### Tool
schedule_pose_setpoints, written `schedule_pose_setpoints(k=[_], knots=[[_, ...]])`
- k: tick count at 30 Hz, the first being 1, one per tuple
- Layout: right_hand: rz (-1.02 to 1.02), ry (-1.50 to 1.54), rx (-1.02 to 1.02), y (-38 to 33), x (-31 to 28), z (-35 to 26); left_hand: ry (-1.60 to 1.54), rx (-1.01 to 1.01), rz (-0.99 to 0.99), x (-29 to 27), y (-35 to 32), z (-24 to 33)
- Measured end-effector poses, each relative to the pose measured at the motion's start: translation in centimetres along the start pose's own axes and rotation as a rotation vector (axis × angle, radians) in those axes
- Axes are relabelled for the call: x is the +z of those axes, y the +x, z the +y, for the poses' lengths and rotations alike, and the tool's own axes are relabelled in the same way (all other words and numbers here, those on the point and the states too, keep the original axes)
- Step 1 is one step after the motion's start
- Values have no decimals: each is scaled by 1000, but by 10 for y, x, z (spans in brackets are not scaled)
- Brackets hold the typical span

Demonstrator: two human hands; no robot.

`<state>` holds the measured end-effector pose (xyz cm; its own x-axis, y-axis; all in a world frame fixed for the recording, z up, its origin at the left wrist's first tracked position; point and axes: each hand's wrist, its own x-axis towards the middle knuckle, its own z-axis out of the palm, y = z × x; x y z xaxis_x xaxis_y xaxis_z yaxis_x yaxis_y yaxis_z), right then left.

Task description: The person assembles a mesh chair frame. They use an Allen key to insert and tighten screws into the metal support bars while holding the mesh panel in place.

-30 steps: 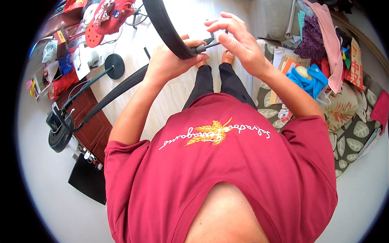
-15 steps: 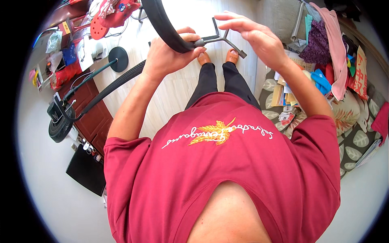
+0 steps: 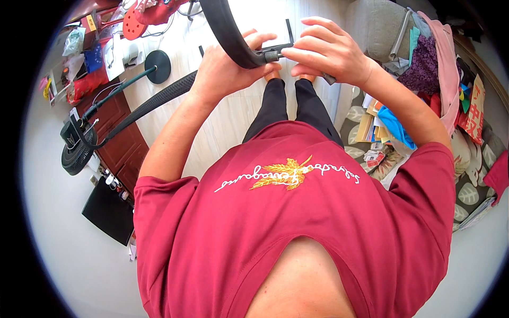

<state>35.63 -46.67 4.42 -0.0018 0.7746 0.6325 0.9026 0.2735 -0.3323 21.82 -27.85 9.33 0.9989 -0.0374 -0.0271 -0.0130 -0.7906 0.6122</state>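
Where the wide, curved black band (image 3: 225,29) comes down to its lower end, the left hand (image 3: 222,71) is curled around it, fingers on the far side and thumb on the near one. The right hand (image 3: 331,55) is half open, its bent fingers over a grey metal branched tool (image 3: 273,55) (mostly hidden behind them); I cannot tell how firmly they grip it. That tool lies between the hands, one blunt end at the band's edge, another showing below the right palm. Just behind them stands a thin, black, L-shaped bar (image 3: 289,32). Toward the person's left, a dark green pole rises from a round black base (image 3: 157,67), near a black ribbed strap (image 3: 154,102).
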Motion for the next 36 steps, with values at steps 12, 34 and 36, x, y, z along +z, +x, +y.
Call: schedule_pose_setpoints(k=[12,34,36], knots=[[-57,95,109,19,7,1,46,-150,-130,0,-1,-2],[-256,658,1015,25,-3,-24,194,-122,-105,-10,-39,-9],[-263,599,1026,30,-4,-29,213,-183,-257,-8,-50,-12]])
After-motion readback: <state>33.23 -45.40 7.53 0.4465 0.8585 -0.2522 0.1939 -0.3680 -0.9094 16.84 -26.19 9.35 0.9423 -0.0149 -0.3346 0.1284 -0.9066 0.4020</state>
